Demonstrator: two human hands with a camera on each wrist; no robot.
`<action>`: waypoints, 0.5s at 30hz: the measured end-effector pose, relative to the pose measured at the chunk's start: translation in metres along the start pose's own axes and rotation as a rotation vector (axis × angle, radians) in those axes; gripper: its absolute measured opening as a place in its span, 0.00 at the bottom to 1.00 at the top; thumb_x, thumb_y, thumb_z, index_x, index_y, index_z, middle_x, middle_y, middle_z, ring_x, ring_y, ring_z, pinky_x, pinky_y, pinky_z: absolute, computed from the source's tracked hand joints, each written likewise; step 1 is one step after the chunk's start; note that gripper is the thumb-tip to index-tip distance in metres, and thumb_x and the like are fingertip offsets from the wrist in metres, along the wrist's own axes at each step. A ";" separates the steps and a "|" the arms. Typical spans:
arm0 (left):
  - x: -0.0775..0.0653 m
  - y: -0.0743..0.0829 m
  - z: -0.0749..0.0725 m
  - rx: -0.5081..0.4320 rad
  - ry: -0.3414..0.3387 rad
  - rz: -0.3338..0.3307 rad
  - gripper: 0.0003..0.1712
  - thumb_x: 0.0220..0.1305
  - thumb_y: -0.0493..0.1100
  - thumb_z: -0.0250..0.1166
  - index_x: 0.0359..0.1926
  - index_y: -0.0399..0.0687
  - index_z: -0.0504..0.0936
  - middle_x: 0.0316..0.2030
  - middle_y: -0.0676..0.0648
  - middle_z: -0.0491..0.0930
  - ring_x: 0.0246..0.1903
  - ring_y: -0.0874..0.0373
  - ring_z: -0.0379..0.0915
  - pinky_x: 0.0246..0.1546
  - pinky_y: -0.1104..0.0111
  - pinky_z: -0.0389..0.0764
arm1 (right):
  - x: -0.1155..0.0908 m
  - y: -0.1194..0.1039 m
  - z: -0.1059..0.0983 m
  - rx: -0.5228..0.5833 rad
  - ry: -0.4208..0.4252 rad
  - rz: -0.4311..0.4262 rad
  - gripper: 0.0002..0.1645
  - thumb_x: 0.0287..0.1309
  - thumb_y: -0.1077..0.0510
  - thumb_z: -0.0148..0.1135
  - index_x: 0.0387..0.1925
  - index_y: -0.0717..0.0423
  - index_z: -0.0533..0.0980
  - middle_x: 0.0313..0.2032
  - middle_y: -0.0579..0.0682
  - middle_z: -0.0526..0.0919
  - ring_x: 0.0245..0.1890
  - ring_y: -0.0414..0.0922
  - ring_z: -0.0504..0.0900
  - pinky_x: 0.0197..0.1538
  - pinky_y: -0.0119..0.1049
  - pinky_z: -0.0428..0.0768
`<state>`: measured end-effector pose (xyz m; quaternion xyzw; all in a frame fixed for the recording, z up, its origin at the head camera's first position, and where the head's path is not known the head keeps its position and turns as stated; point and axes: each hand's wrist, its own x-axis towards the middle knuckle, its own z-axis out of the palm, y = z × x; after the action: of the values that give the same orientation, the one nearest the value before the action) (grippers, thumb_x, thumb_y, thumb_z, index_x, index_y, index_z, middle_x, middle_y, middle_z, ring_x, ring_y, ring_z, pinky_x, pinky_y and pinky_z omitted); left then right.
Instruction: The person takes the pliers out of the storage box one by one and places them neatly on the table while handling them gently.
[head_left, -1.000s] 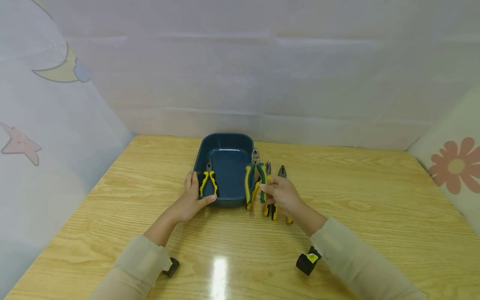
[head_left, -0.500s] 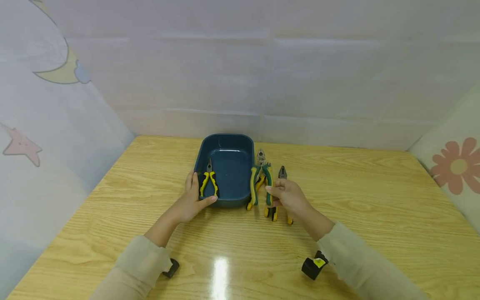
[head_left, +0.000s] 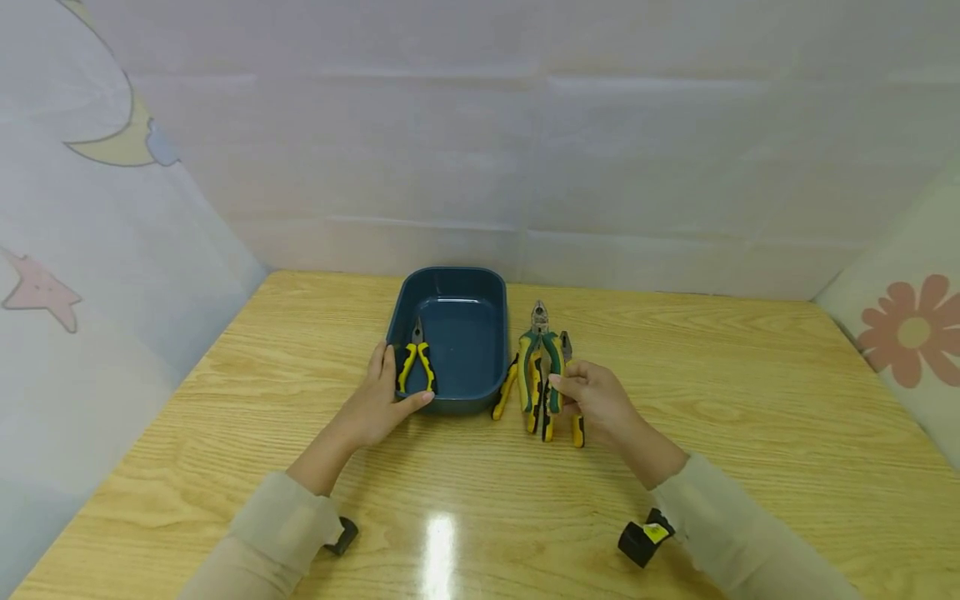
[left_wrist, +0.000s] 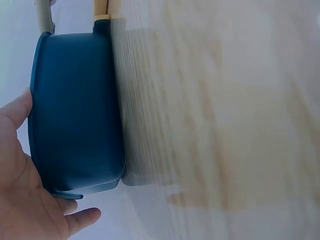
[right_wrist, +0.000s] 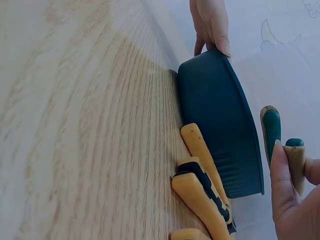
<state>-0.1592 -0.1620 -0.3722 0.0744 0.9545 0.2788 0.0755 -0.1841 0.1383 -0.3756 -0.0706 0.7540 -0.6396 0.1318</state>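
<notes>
My left hand [head_left: 375, 407] grips the near left corner of a deep blue plastic tray [head_left: 461, 407], thumb on the near rim and fingers along the left wall. Yellow-and-black needle-nose pliers [head_left: 428, 367] lie in the tray's left part, jaws pointing away. In my right hand [head_left: 603, 404], thumb and fingers pinch one handle of green-and-yellow combination pliers [head_left: 522, 383], jaws up and away. These are held to the right of the tray, above other pliers, and partly cover them. In the right wrist view the green handle [right_wrist: 271, 130] stands clear of the wood.
Several yellow-and-black handles [head_left: 506, 390] of other pliers lie on the wooden table [head_left: 712, 400], right of the tray. One pair's dark head [head_left: 566, 343] shows behind my right hand. A white sheet wall [head_left: 480, 167] rises behind the table.
My right hand has moved the green-and-yellow pliers rightward, from beside the tray's right rim to over the other pliers. The left hand and tray have stayed put.
</notes>
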 end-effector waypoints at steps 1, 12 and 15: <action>0.000 0.000 0.000 0.002 0.003 -0.002 0.57 0.53 0.70 0.45 0.63 0.33 0.30 0.63 0.39 0.23 0.60 0.39 0.40 0.52 0.50 0.57 | -0.001 0.000 -0.001 -0.001 0.001 0.000 0.14 0.57 0.56 0.53 0.30 0.66 0.66 0.22 0.49 0.67 0.23 0.42 0.68 0.31 0.38 0.74; -0.001 0.001 -0.002 -0.021 0.026 -0.013 0.56 0.53 0.68 0.48 0.64 0.33 0.35 0.64 0.42 0.24 0.61 0.41 0.40 0.53 0.50 0.56 | -0.015 -0.022 -0.001 -0.025 0.048 0.094 0.11 0.59 0.63 0.48 0.34 0.71 0.64 0.27 0.52 0.69 0.23 0.40 0.70 0.34 0.38 0.74; -0.001 0.002 -0.002 -0.022 0.030 -0.022 0.55 0.53 0.67 0.49 0.64 0.33 0.36 0.64 0.43 0.25 0.60 0.41 0.41 0.53 0.50 0.56 | -0.016 -0.019 -0.003 -0.036 0.056 0.091 0.14 0.60 0.62 0.47 0.38 0.74 0.64 0.30 0.54 0.71 0.24 0.40 0.72 0.36 0.40 0.74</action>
<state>-0.1584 -0.1618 -0.3699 0.0587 0.9531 0.2896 0.0650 -0.1705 0.1427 -0.3543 -0.0208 0.7712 -0.6210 0.1383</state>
